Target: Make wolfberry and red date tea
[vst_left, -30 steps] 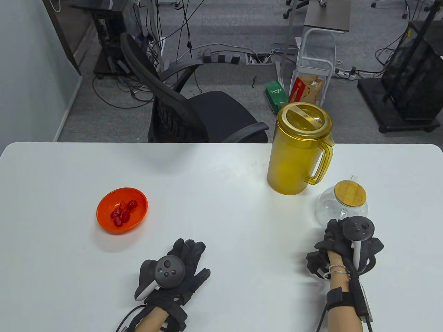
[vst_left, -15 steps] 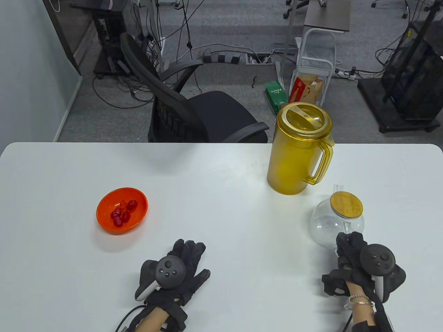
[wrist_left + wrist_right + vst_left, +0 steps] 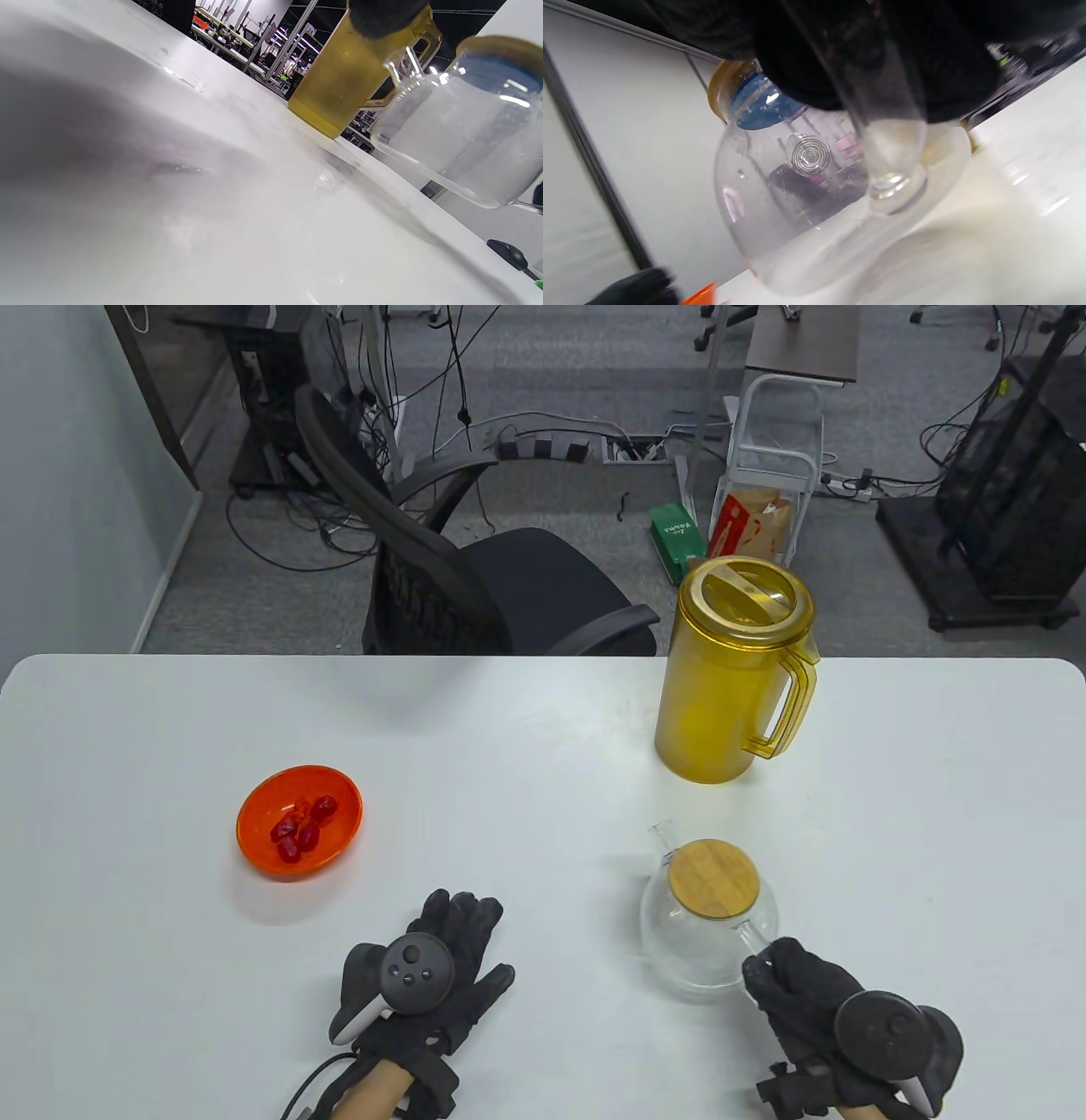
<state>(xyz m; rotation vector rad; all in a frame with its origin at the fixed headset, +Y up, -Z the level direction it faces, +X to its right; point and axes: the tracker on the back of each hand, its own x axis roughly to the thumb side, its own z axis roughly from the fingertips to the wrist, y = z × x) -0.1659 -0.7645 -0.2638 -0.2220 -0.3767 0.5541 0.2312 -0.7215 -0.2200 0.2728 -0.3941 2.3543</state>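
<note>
A clear glass teapot (image 3: 704, 937) with a round bamboo lid (image 3: 713, 878) stands on the white table at the front right. My right hand (image 3: 806, 993) grips its glass handle; the teapot (image 3: 806, 186) fills the right wrist view. My left hand (image 3: 450, 963) rests flat on the table, fingers spread, holding nothing. An orange bowl (image 3: 254, 836) with several red dates (image 3: 301, 823) sits at the left. A tall amber pitcher (image 3: 730, 687) with a lid stands behind the teapot. The left wrist view shows the pitcher (image 3: 339, 84) and the teapot (image 3: 466, 127).
A black office chair (image 3: 475, 585) stands behind the table's far edge. The white table (image 3: 526, 780) stretches between the bowl and the pitcher.
My right hand has carried the teapot from the right edge beside the pitcher toward me and leftward to the front middle-right. The left hand has not moved.
</note>
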